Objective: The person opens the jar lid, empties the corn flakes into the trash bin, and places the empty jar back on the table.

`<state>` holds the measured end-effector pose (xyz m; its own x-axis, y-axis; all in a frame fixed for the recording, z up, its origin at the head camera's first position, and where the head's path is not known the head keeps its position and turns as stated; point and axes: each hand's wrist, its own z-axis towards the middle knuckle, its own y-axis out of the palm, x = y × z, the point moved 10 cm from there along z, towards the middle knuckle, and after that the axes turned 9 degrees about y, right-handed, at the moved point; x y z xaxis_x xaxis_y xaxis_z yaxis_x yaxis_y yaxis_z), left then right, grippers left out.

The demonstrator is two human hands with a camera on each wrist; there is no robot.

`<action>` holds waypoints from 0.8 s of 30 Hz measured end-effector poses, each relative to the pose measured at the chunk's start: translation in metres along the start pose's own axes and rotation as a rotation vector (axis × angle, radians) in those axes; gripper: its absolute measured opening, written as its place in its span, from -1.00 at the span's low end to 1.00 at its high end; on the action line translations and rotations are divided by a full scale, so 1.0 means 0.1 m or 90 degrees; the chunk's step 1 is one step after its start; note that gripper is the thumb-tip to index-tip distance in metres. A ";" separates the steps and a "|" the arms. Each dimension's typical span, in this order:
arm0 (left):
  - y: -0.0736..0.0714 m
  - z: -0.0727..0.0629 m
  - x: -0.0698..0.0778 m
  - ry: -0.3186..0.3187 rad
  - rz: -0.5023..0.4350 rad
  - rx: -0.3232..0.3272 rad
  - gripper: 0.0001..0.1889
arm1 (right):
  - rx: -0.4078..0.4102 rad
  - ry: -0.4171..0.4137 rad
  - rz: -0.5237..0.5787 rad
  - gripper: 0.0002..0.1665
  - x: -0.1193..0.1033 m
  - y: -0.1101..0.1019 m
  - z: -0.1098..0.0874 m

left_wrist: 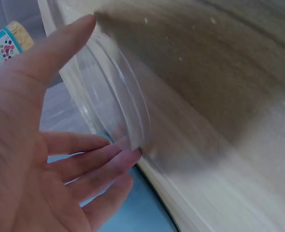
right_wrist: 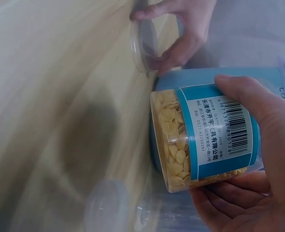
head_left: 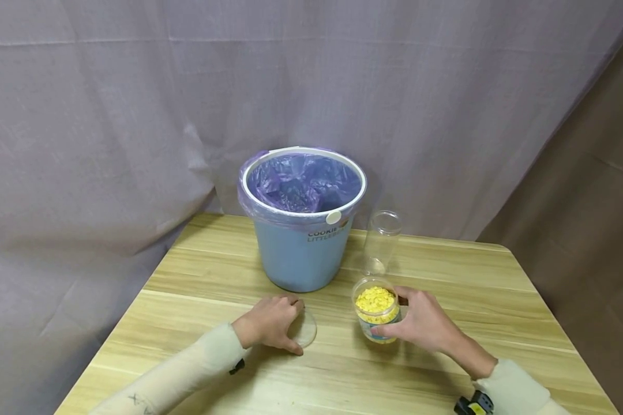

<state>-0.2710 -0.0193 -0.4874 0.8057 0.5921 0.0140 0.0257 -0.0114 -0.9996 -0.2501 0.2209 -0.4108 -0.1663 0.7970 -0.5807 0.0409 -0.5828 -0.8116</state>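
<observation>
My right hand (head_left: 426, 321) grips a clear plastic jar (head_left: 379, 325) from its right side, thumb in front and fingers behind. Small yellow flakes (head_left: 375, 300) fill the jar nearly to its open top. A blue and white label (right_wrist: 222, 128) with a barcode wraps it in the right wrist view, where the jar is held up off the table. To the left, my left hand (head_left: 271, 323) spans a round clear lid (head_left: 306, 329) lying low at the tabletop. Thumb and fingertips of that hand touch opposite sides of the lid's rim (left_wrist: 125, 92).
Behind the lid stands a blue bucket (head_left: 301, 256) lined with a purple plastic bag (head_left: 270, 178). An uncapped, tall clear container (head_left: 380, 242) is right of it, behind the jar. Grey curtains (head_left: 135, 115) hang behind the wooden table (head_left: 457, 276).
</observation>
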 end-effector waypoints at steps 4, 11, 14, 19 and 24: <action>-0.08 -0.09 -0.08 -0.011 -0.052 0.014 0.03 | 0.004 -0.004 -0.006 0.13 -0.02 -0.10 0.03; -0.34 -0.41 -0.43 -0.093 -0.178 0.050 -0.03 | 0.012 0.001 -0.015 0.15 -0.09 -0.33 0.07; -0.52 -0.58 -0.60 -0.122 -0.195 0.074 -0.03 | 0.013 0.002 -0.024 0.16 -0.14 -0.43 0.09; -0.87 -0.85 -0.88 -0.169 -0.189 0.113 -0.01 | 0.022 0.004 -0.048 0.13 -0.21 -0.64 0.11; -1.31 -1.01 -1.10 -0.207 -0.169 0.138 -0.01 | 0.022 0.007 -0.066 0.14 -0.31 -0.85 0.13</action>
<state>-0.3035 -0.1644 -0.3559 0.5602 0.7735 0.2965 0.0547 0.3226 -0.9449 -0.2612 0.2433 -0.3232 -0.1567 0.8552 -0.4940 -0.0094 -0.5015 -0.8651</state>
